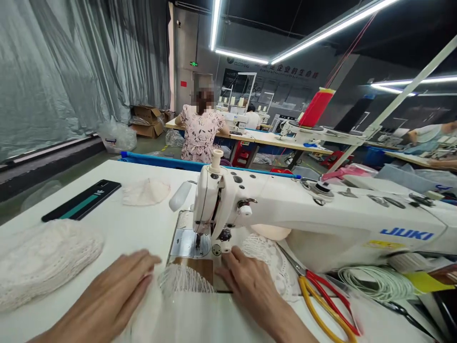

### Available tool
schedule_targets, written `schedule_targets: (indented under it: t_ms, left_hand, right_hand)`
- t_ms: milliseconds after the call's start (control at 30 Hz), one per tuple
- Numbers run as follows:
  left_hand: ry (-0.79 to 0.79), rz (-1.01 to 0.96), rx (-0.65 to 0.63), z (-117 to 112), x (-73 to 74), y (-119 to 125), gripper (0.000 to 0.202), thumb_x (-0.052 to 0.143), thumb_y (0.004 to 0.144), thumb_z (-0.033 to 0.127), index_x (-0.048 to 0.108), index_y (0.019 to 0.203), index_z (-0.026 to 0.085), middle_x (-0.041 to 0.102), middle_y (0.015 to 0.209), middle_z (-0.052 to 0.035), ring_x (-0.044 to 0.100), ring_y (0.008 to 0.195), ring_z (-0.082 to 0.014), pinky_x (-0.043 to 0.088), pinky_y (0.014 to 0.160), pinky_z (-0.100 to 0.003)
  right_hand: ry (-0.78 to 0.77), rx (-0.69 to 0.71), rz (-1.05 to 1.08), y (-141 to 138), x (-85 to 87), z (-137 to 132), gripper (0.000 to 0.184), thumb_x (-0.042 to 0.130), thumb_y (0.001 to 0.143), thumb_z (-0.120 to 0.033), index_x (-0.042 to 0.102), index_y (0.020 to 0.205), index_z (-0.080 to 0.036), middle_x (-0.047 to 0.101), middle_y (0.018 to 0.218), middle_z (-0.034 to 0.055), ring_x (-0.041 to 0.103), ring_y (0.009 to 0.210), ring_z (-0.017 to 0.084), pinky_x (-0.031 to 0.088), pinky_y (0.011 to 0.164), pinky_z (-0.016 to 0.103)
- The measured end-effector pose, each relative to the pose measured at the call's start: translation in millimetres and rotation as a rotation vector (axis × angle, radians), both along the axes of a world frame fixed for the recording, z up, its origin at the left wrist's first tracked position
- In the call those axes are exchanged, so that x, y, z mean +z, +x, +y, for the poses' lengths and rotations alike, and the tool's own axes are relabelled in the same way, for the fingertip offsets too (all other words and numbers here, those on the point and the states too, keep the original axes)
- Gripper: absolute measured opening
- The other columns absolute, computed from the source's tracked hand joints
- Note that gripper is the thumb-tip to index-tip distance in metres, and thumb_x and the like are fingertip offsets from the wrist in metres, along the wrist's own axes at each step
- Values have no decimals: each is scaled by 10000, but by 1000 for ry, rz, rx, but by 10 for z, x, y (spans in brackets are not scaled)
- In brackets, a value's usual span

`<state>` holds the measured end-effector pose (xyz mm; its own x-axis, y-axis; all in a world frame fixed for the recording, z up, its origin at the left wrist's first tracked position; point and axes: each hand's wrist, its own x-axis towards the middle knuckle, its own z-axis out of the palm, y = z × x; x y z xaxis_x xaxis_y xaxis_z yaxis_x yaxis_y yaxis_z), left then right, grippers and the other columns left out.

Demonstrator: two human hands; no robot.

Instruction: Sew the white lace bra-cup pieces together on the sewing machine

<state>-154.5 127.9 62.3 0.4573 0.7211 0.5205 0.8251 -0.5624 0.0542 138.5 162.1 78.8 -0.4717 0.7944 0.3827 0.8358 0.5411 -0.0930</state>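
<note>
In front of me stands a white sewing machine (285,202), its needle and presser foot (198,241) above the metal plate. A piece of white lace fabric (185,278) lies at the table's front edge, partly blurred. My left hand (116,290) is at its left side, thumb and fingers close together on the cloth; motion blurs the grip. My right hand (252,281) rests right of the presser foot, fingers stretched out and somewhat apart. Beside it, more white lace (271,262) lies under the machine arm. Scissors (321,295) with red and yellow handles lie to the right.
A stack of lace pieces (50,259), a black phone-like object (84,197) and a pale cloth piece (146,191) lie on the left. Coiled pale cord (376,281) sits at right. Beyond the table, a person (202,128) sits at another workbench.
</note>
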Motion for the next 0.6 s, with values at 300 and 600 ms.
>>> schedule_targets:
  t_ms: [300,600]
  left_hand:
    - [-457,-126,29,243,84,440,88,421,756,138,454,727,214,550,684,32,560,637,-168,393,547,-217]
    - [-1080,-575,-29,321,280,722,200,513,625,280,480,812,214,478,664,58,508,692,-180,356,604,-237]
  right_hand:
    - [-121,204,280,-262,50,-153,527,458,859,-654,573,1073,-186,628,985,82,613,843,212,483,664,300]
    - [-419,130,533,-276,-29,-73,85,688,800,-200,631,745,-170,564,598,-57,521,561,95,403,544,180]
